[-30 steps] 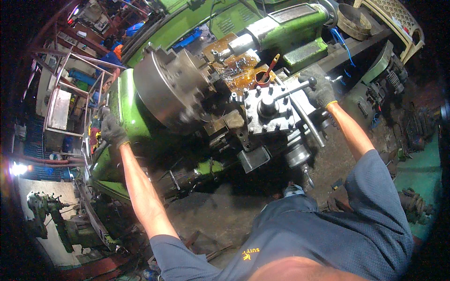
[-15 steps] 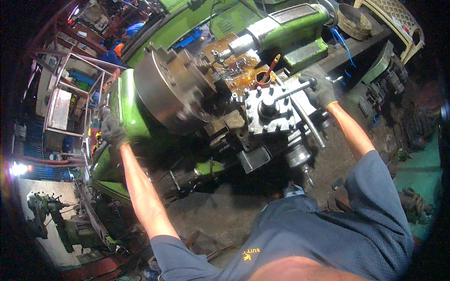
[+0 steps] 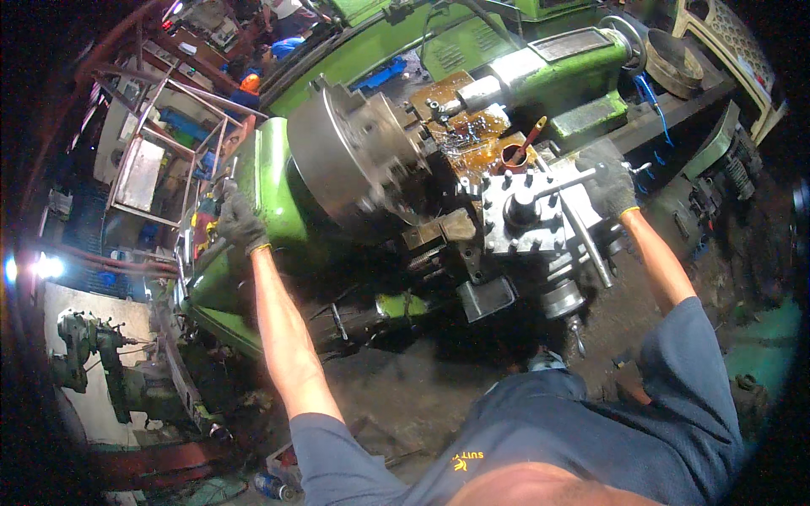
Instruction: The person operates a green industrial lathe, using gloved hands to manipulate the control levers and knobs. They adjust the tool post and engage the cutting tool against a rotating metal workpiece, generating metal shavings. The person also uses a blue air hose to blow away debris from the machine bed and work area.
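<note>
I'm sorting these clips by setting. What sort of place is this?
Most likely a machine shop: a green lathe with a big steel chuck, a tool post, and another machine nearby on a grimy floor.

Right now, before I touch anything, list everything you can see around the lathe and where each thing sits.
Green metal lathe body: one, green, across the middle.
Round grey steel chuck: one, grey, centre left, facing the tool post.
Square grey tool post: one, grey with black bolts, right of the chuck.
Long steel handle bar: one, silver, running from the tool post to the right hand.
Rusty tin with a red-handled brush: one, brown, behind the tool post.
Green tailstock: one, green, upper right.
Metal frame rack: one, reddish, far left.
Left hand: dark glove, on the lathe's left end.
Right hand: dark glove, gripping the handle bar.
</note>
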### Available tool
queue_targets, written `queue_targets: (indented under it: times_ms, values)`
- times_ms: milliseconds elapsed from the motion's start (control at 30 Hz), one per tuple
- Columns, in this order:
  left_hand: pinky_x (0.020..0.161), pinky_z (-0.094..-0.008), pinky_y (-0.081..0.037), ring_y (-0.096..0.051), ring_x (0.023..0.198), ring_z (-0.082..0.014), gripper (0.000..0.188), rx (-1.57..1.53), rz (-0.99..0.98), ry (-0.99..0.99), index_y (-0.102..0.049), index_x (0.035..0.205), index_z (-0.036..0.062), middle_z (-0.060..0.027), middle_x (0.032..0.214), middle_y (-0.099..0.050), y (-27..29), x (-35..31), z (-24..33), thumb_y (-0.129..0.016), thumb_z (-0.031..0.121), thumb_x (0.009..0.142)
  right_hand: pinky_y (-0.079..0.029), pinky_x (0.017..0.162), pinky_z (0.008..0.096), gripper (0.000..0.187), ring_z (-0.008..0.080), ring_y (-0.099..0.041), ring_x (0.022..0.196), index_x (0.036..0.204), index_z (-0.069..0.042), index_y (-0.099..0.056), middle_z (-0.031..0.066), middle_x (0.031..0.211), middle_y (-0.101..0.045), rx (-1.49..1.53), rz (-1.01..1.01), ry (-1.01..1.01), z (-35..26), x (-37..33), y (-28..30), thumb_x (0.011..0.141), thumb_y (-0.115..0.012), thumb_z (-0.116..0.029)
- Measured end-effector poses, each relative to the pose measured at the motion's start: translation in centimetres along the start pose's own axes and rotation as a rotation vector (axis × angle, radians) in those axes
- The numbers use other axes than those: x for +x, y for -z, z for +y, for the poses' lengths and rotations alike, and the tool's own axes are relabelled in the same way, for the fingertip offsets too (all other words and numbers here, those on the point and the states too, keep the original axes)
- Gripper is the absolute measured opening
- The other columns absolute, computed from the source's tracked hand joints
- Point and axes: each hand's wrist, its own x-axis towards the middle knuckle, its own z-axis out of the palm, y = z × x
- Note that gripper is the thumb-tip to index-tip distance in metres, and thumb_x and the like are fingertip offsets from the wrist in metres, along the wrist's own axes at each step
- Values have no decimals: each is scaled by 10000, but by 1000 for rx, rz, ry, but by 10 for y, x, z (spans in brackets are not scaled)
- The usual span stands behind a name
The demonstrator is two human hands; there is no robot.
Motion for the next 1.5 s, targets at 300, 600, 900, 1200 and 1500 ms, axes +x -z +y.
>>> queue_targets:
  times_ms: [300,600,900,1200,1500]
  values:
    - [833,-366,-550,-705,887,-221,255,142,-55,107,-767,1008,-13,-101,970,-772,-4,-5,-5,-630,196,954,-495,1063,409,320,343,-641,1202,1183,-70,-716,161,1253,-696,71,7,-54,-1,-4,2,872,-669,-126]
    - [747,-355,-554,-712,793,-216,279,-147,-73,736,-780,968,0,-97,867,-773,0,27,-2,-664,253,952,-494,1059,416,292,347,-644,1194,1168,-62,-718,170,1236,-698,44,10,-27,-4,-1,6,890,-642,-108]
    - [709,-340,-555,-712,757,-198,264,46,22,-45,-785,917,14,-88,862,-780,-5,-3,-1,-721,270,934,-499,1048,411,280,349,-642,1185,1164,-55,-713,173,1223,-696,43,16,-59,-9,-3,6,899,-661,-130]
    - [754,-308,-531,-677,800,-165,201,-63,-27,36,-782,974,-29,-79,922,-779,-9,-5,13,-671,138,961,-502,1045,415,304,354,-644,1196,1189,-74,-712,171,1232,-700,-96,5,18,5,-5,0,897,-678,-152]
    - [754,-334,-529,-674,809,-194,235,64,4,-20,-777,955,-15,-90,895,-764,-14,-8,-6,-670,194,950,-514,1024,411,333,354,-655,1175,1197,-84,-711,173,1227,-700,-77,2,0,6,-6,1,867,-690,-117]
